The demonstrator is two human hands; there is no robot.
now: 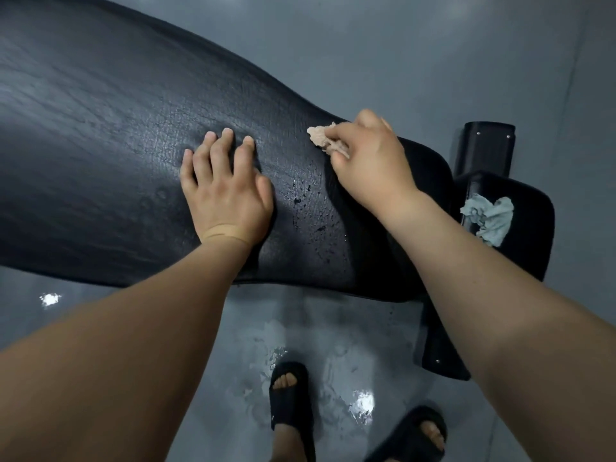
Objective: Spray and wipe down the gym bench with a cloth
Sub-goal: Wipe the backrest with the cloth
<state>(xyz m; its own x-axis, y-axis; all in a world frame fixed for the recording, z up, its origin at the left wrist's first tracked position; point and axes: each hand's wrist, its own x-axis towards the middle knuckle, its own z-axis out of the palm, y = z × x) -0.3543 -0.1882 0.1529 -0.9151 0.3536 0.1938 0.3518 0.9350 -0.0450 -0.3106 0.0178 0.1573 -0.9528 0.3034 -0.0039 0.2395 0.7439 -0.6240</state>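
Gym bench (100, 145): a long black padded back section runs from the far left across the view. Its textured surface has a dull sheen that looks damp.
Left hand (226, 195): lies flat on the pad with fingers spread and straight, holding nothing. It seems to brace the person's lean. A plaster (225, 233) crosses the wrist.
Droplets (306, 201): a patch of beads and smears sits between the two hands and reaches toward the near edge. It looks not yet wiped.
Right hand (370, 161): fingers are curled round a bunched beige cloth (325, 138) and press it onto the pad near the far edge. A tuft of the cloth sticks out to the left.
Pale blue cloth (488, 220): lies crumpled and loose on the separate seat pad (530, 208) to the right, well apart from both hands.
Floor (333, 378): grey, with shiny wet patches just around the black sandals (291, 395). No spray bottle is in view.
Risk, footing: a hard stroke while leaning could make a sandal slip on the wet floor.
Risk, brace: the flat palm may slide on the damp vinyl if weight shifts onto it.
Risk, coverage: the wadded cloth touches only a small area, so strokes may leave streaks or skip the droplets. Liquid pushed toward the near edge could drip and wet the floor further.
Risk, spare cloth: the right forearm sweeping wide could knock the pale blue cloth off.
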